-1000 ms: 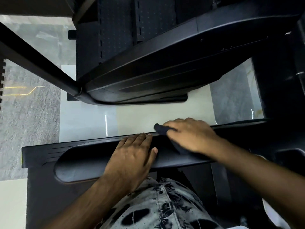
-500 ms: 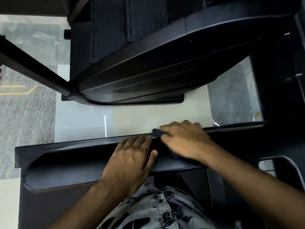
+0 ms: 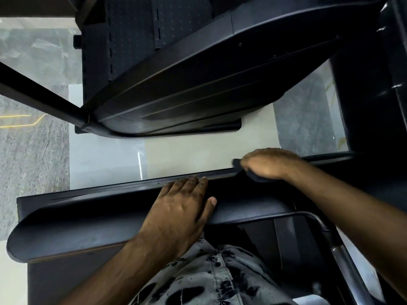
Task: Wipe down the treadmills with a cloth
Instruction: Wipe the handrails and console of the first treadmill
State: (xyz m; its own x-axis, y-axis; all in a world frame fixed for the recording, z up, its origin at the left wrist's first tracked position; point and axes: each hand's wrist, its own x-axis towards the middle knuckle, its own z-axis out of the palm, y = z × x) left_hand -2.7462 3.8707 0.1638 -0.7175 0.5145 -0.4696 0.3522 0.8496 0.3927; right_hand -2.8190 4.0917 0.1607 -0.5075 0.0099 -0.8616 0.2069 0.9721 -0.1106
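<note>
Head view: right hand (image 3: 267, 165) bunched on cloth (image 3: 253, 176) at treadmill (image 3: 99, 216) edge, left hand (image 3: 180, 208) flat, bracing; cloth could slip off the lip.

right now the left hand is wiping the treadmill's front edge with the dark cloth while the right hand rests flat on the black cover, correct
Not quite: the hands are swapped. The head view shows the right hand pressing the dark cloth on the treadmill's front edge, while the left hand rests flat on the black cover.

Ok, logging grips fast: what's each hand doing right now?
Left hand: open, flat on the treadmill panel.
Right hand: closed on the dark cloth.
</note>
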